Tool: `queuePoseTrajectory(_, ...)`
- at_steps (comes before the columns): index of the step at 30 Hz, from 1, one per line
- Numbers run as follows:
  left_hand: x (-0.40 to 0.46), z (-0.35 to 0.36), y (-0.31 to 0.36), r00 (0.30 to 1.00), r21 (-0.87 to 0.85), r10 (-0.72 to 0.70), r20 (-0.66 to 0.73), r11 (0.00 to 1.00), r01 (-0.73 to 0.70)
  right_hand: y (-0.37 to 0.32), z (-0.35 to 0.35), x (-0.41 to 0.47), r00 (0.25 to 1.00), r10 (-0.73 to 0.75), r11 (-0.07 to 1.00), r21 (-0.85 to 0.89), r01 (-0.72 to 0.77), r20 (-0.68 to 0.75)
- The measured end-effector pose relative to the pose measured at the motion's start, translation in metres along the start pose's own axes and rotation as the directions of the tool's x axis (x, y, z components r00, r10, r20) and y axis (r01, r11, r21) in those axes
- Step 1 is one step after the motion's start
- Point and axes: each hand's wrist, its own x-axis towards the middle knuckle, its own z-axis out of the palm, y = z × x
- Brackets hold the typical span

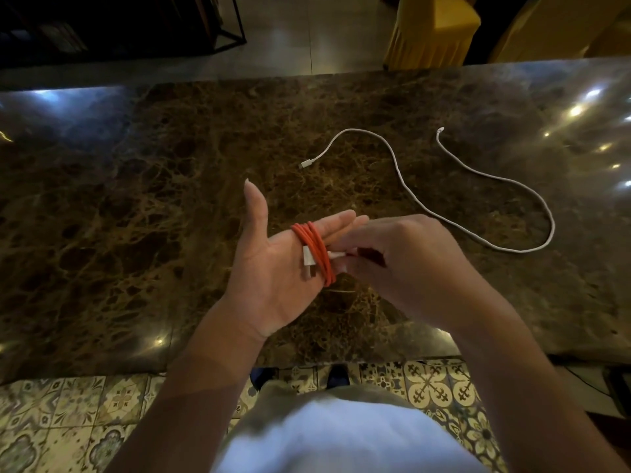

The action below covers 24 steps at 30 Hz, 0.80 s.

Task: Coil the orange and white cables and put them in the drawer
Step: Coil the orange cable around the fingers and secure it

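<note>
The orange cable is wound in several tight loops around the straight fingers of the left hand, which is held palm up above the near edge of the tabletop with the thumb spread wide. One white plug is laid flat against the palm beside the loops. The other white plug end is pinched between the curled fingers of the right hand, just beside the coil, so the winding is judged to be almost finished and the tail ready to be tucked. The white cable is left uncoiled in a loose wandering line toward the far right of the tabletop, well apart from both hands. No drawer can be seen. The chief risk is judged to be springing: if the coil is slid off the straight fingers before the tail is secured, the stiff loops could be released and the bundle opened. The loose plug on the palm could also be dislodged.
</note>
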Motion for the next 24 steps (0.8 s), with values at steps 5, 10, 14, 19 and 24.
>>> queuePoseTrajectory(5,0.001,0.003,-0.001,0.987,-0.048,-0.033,0.155,0.998,0.041,0.003,-0.004,0.003,0.991,0.026,0.992,0.119,-0.042,0.133)
queuePoseTrajectory(10,-0.002,-0.002,-0.003,0.988,-0.041,-0.065,0.140,0.997,0.072,0.010,-0.011,0.001,0.965,-0.051,0.972,0.236,-0.012,0.256)
queuePoseTrajectory(14,-0.001,-0.003,-0.006,0.994,-0.024,-0.058,0.094,0.998,0.061,0.009,-0.005,0.001,0.981,-0.065,0.965,0.261,0.015,0.183)
queuePoseTrajectory(19,-0.004,-0.004,-0.007,0.995,-0.031,-0.044,0.088,0.998,0.047,0.009,-0.005,0.001,0.973,-0.084,0.971,0.236,0.031,0.217)
queuePoseTrajectory(24,-0.003,-0.001,-0.011,0.993,-0.106,0.104,0.052,0.989,-0.099,0.014,-0.006,0.000,0.962,-0.068,0.969,0.247,0.000,0.266)
